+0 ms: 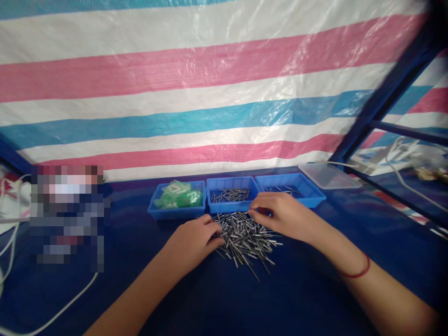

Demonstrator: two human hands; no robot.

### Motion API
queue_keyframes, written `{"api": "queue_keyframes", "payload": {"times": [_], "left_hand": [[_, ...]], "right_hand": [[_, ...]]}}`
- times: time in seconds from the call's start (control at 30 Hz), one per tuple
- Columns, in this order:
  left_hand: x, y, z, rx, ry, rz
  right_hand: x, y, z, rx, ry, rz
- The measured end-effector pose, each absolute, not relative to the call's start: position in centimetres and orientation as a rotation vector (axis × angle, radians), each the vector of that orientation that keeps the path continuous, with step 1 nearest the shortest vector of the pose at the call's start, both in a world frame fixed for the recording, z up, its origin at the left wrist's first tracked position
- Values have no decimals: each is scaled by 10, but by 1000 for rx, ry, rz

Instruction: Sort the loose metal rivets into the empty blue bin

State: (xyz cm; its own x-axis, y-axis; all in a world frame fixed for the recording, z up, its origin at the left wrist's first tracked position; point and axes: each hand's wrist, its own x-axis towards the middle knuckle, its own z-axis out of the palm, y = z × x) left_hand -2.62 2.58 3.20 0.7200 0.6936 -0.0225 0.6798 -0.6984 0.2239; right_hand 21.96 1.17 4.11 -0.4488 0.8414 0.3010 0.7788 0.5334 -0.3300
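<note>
A heap of thin metal pins lies on the dark blue table. My left hand rests at the heap's left edge, fingers curled and pinched among the pins. My right hand sits at the heap's far right side, fingers bent in a pinch at the pins near the middle tray. Behind the heap stand three blue trays: the left tray holds green plastic bags, the middle tray holds several pins, the right tray holds a few pins.
A clear plastic lid lies right of the trays. A striped tarp hangs behind the table. A blue metal frame slants at the right. White cables run along the left, next to a blurred patch.
</note>
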Motion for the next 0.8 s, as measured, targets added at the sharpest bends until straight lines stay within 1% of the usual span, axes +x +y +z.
{"api": "queue_keyframes", "payload": {"times": [0.2,0.33,0.43,0.53,0.63,0.8], "left_hand": [[-15,21,25,2764,1081,166],[-13,20,29,2619,1079,462],[-11,17,32,2424,1094,680],[-10,16,34,2284,1114,808],[-10,16,33,2256,1146,842],[-9,14,29,2368,1094,714]], "right_hand": [[196,4,28,-1238,-2472,239],[186,1,23,-1124,-2376,286],[181,0,22,-1022,-2268,406],[181,1,23,-972,-2159,527],[182,3,25,-1007,-1997,566],[183,4,26,-1084,-1793,633]]}}
